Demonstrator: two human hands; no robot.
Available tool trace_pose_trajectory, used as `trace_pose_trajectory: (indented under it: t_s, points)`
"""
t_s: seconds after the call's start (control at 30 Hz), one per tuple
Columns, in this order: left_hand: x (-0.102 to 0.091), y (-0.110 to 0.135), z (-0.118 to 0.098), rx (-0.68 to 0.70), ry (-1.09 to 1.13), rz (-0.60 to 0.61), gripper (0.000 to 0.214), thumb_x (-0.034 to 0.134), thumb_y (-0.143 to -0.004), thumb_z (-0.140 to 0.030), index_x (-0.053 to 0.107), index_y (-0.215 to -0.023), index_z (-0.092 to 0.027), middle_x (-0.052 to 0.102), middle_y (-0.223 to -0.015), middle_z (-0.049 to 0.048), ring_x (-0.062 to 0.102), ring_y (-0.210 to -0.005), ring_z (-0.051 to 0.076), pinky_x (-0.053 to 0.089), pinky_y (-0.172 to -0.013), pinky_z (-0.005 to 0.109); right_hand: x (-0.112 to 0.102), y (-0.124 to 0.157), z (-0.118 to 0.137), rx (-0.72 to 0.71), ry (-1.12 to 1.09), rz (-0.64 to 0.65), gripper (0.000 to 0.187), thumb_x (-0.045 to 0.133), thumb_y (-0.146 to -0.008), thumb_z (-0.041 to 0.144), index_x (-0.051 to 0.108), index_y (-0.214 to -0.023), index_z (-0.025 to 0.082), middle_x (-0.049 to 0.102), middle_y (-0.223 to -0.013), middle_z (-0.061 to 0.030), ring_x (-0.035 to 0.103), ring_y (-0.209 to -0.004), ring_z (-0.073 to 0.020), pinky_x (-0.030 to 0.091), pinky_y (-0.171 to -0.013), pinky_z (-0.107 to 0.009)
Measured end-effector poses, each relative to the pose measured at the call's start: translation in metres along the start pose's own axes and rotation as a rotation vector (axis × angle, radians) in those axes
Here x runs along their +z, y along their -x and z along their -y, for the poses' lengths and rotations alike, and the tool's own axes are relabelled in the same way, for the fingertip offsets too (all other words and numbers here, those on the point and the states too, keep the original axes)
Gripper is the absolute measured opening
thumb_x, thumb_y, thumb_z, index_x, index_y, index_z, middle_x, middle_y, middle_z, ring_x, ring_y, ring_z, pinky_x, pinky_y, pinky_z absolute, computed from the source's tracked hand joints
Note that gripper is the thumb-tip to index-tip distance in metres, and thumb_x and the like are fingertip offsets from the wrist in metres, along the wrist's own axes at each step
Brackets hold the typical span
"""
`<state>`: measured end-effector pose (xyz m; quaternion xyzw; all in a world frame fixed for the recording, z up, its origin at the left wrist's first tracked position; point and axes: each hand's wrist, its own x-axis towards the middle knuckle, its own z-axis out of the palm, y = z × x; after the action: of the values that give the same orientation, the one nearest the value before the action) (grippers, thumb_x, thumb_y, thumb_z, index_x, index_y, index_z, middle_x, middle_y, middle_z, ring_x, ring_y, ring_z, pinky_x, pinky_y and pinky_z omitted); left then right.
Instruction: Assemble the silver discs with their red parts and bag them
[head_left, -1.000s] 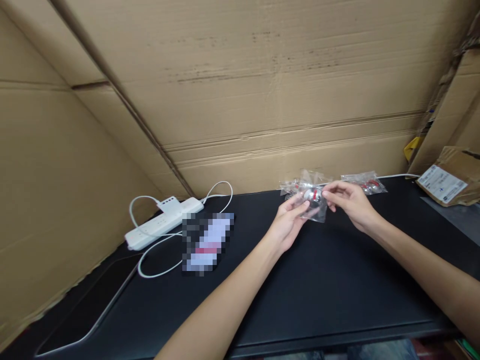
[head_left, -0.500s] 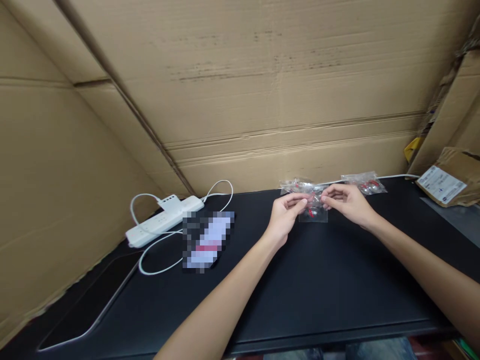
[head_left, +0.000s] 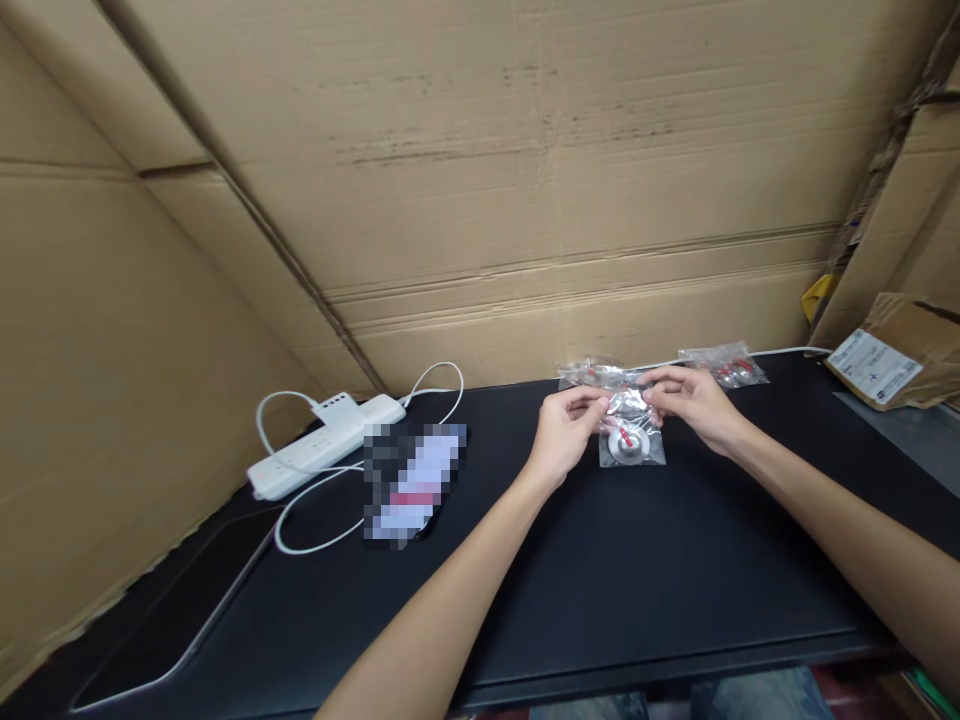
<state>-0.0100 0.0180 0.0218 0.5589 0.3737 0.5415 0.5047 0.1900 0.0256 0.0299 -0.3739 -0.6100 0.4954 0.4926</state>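
Above the black surface [head_left: 675, 560], both hands, left hand [head_left: 564, 437] and right hand [head_left: 691, 402], pinch a clear bag [head_left: 630, 432] holding a round silver part with red bits; no writing readable.

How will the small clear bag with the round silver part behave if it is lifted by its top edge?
The clear bag looks thin and crinkled, so it will likely hang floppy. The round silver part sits at its bottom, so weight probably pulls it down. Glossy film may slip in a light pinch.

Clear glossy plastic bag [head_left: 631, 435] – metal disc inside, matt black tabletop [head_left: 637, 570], rough cardboard walls [head_left: 525, 150] (creased)
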Motion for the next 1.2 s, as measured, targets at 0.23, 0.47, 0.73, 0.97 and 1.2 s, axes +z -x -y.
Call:
trace_pose_trajectory:
  t_s: [0.23,0.47,0.73,0.97,1.2]
  points:
    - [-0.004,-0.001,-0.002,0.031,0.08,0.093,0.018,0.07,-0.078,-0.024,0.068,-0.095,-0.018,0.066,-0.078,0.0043,0.067,-0.067,0.017,0.059,-0.063,0.03,-0.003,0.0,-0.002,0.078,-0.105,0.015,0.015,0.077,-0.073,0.028,0.077,-0.086,0.02,0.069,-0.075,-0.004,0.058,-0.064,-0.013,0.049,-0.062,-0.031]
    - [-0.004,-0.002,-0.003,0.012,0.091,0.097,0.013,0.057,-0.085,-0.024,0.064,-0.079,-0.014,0.065,-0.081,0.0047,0.068,-0.066,0.015,0.058,-0.065,0.029,-0.005,-0.002,-0.004,-0.007,-0.092,0.016,0.012,0.075,-0.073,0.025,0.077,-0.082,0.018,0.068,-0.069,-0.003,0.059,-0.061,-0.0134,0.048,-0.063,-0.031]
    - [-0.002,-0.001,0.002,0.178,-0.107,0.028,0.011,0.067,-0.08,-0.023,0.063,-0.086,-0.015,0.066,-0.082,0.0033,0.068,-0.071,0.015,0.057,-0.069,0.028,0.001,0.0,0.001,-0.082,-0.011,0.034,0.025,0.07,-0.081,0.033,0.071,-0.103,0.02,0.069,-0.08,-0.0042,0.063,-0.073,-0.0161,0.051,-0.072,-0.033]
    - [0.004,0.005,-0.001,0.221,-0.147,0.066,0.015,0.065,-0.084,-0.023,0.063,-0.097,-0.017,0.066,-0.083,0.0029,0.067,-0.072,0.015,0.056,-0.07,0.028,0.009,0.0,-0.005,-0.052,0.171,0.064,0.022,0.072,-0.079,0.038,0.068,-0.085,0.017,0.066,-0.076,-0.0027,0.061,-0.064,-0.0141,0.05,-0.065,-0.03]
    - [0.001,0.003,0.007,0.118,-0.228,0.094,0.023,0.07,-0.081,-0.028,0.066,-0.099,-0.015,0.071,-0.082,0.006,0.069,-0.076,0.018,0.056,-0.074,0.031,0.009,0.001,-0.007,-0.111,0.215,0.115,0.021,0.071,-0.08,0.038,0.07,-0.08,0.017,0.066,-0.07,-0.002,0.061,-0.06,-0.0139,0.05,-0.061,-0.029]
